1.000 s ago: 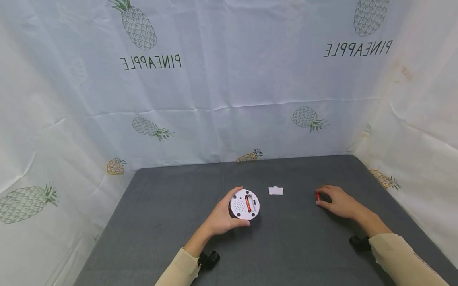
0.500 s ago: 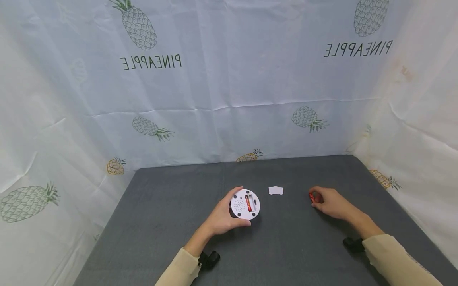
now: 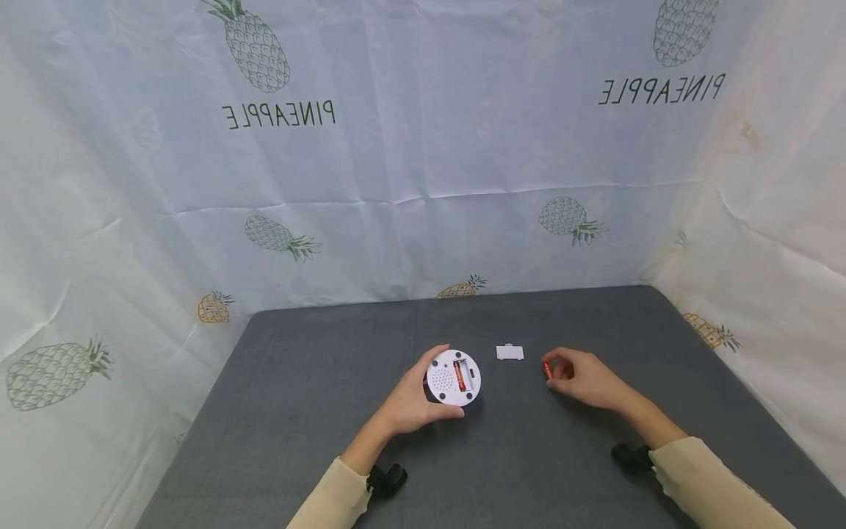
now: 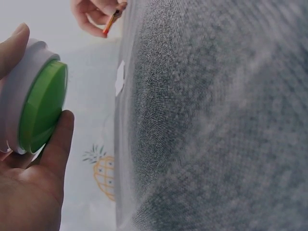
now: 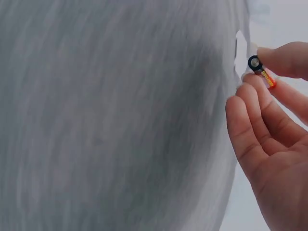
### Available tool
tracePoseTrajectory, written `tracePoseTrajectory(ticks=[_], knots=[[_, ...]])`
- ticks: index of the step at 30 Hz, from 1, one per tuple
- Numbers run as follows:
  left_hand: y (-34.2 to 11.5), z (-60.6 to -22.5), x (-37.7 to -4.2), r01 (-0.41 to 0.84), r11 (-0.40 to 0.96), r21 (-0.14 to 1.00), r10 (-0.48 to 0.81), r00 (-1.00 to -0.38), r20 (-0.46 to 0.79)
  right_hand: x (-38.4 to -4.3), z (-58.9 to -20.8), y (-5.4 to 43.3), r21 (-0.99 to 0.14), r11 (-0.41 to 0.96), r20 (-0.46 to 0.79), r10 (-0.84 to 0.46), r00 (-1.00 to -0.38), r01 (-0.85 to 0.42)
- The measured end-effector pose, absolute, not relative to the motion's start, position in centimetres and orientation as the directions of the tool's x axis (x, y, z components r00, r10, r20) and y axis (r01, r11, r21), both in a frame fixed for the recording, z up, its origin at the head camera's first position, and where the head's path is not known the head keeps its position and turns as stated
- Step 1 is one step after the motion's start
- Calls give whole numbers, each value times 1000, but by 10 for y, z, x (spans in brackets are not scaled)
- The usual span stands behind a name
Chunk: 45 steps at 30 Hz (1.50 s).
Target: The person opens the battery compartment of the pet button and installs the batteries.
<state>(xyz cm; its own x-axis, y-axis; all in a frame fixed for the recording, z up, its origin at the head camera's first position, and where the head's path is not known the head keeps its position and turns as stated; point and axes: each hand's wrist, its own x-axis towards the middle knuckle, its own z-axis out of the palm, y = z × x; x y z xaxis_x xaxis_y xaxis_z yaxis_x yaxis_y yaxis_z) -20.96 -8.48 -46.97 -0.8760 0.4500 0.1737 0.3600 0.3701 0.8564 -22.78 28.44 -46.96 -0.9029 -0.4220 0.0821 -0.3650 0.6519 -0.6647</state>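
My left hand (image 3: 411, 400) grips a round white device (image 3: 441, 385) by its sides, underside up. The underside has dark feet, a patch of small holes and an uncovered battery compartment (image 3: 469, 373). One red battery (image 3: 459, 376) lies in the compartment's left slot; the right slot is bare. In the left wrist view the device's green top (image 4: 44, 108) faces the table. My right hand (image 3: 584, 378) pinches another red battery (image 5: 264, 74) between thumb and fingers, with one end of it showing in the right wrist view. That hand is to the right of the device, above the table.
A small white battery cover (image 3: 510, 353) lies on the dark grey tabletop (image 3: 317, 411), beyond and between the hands. White curtains (image 3: 423, 147) with pineapple prints hang behind the table and along both sides.
My right hand has moved left towards the device, carrying the battery, which has tilted in the fingers. The left hand and the device have stayed almost still.
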Motion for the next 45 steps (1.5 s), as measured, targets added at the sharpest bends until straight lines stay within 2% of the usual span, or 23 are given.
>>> tracePoseTrajectory(ticks=[6, 15, 27, 32, 45], knots=[[-84, -469, -210, 363, 379, 851, 448, -877, 174, -223, -465, 265, -719, 603, 87, -415, -905, -346], [-83, -468, -210, 365, 379, 850, 446, -877, 178, -217, -457, 233, -776, 496, 176, -423, -889, -390], [-82, -469, -211, 363, 370, 855, 442, -878, 182, -209, -441, 195, -827, 412, 191, -434, -880, -383], [-82, -470, -212, 367, 355, 860, 450, -873, 187, -208, -438, 181, -806, 411, 226, -452, -863, -426], [-83, -470, -210, 360, 353, 863, 463, -870, 173, -206, -434, 157, -668, 473, 324, -510, -797, -574]])
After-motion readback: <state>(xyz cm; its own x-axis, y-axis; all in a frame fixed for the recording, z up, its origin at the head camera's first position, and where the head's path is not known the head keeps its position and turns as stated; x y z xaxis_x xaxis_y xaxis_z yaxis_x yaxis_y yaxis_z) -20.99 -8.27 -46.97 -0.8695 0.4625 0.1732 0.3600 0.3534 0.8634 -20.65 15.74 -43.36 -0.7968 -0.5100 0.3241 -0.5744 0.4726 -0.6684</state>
